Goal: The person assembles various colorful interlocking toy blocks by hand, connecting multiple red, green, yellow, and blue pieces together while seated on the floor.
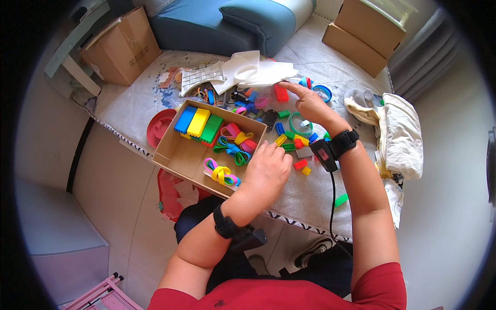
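Open box (175, 159): cardboard, matt, smooth. Stacked bricks (198, 122) inside it: hard plastic, slight sheen. Loose red brick (280, 93): plastic too. Bow-shaped strip bundles (221, 173): smooth, satiny; ribbon or soft plastic, can't tell from where I stand. White grid panel (203, 79): rigid plastic, ridged. Red bowl (153, 133): smooth plastic, bit glossy. Grey cover (315, 202) under everything: cloth, matt. Folded cream cloth (404, 137): soft, creased fabric. Curtain (422, 51): matt cloth. Carton (121, 49): plain cardboard, matt. Floor (121, 170): smooth, faint shine.
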`<state>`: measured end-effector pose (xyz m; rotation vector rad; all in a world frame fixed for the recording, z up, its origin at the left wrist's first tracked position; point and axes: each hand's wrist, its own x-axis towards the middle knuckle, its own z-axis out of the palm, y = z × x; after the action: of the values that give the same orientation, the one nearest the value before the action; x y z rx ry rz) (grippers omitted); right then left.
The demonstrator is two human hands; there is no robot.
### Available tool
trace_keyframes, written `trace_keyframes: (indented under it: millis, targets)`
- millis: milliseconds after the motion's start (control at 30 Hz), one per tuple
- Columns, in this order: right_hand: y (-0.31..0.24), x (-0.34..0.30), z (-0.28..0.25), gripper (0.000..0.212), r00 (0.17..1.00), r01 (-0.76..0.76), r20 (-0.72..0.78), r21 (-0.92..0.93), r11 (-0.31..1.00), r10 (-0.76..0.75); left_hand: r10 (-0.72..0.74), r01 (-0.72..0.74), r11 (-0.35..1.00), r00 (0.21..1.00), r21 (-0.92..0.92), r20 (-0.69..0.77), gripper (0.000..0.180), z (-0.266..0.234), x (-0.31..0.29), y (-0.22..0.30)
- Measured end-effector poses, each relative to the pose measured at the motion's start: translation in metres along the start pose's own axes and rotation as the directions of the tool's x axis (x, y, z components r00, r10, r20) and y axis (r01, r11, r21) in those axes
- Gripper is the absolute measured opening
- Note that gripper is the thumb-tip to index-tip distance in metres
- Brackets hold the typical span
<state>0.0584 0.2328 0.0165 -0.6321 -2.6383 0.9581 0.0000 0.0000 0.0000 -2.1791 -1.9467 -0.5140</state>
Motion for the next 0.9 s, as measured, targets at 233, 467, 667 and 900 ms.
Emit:
trace_keyframes:
  millis: [233, 467, 667, 900]
  targets:
    - [-0.004, 0.016, 0.011, 0.040, 0.972, 0.212, -0.096, -0.012, 0.977, -0.213, -0.017, 0.016, 0.999, 0.999, 0.029, 0.039, 0.030, 0.005, -0.005, -0.003]
    - [0.039, 0.047, 0.023, 0.048, 0.967, -0.008, 0.243, -0.276, 0.961, 0.078, 0.006, -0.006, 1.000, 1.000, 0.030, -0.008, 0.030, 0.007, 0.000, 0.001]
    - [0.028, 0.005, 0.028, 0.030, 0.958, 0.287, 0.083, -0.217, 0.933, -0.275, 0.034, -0.037, 0.997, 0.999, 0.074, 0.030, 0.026, 0.008, -0.005, 0.000]
    - [0.011, -0.053, 0.013, 0.028, 0.963, 0.243, 0.178, -0.256, 0.936, -0.201, 0.020, -0.023, 0.999, 0.998, 0.040, 0.068, 0.024, 0.007, -0.004, 0.002]
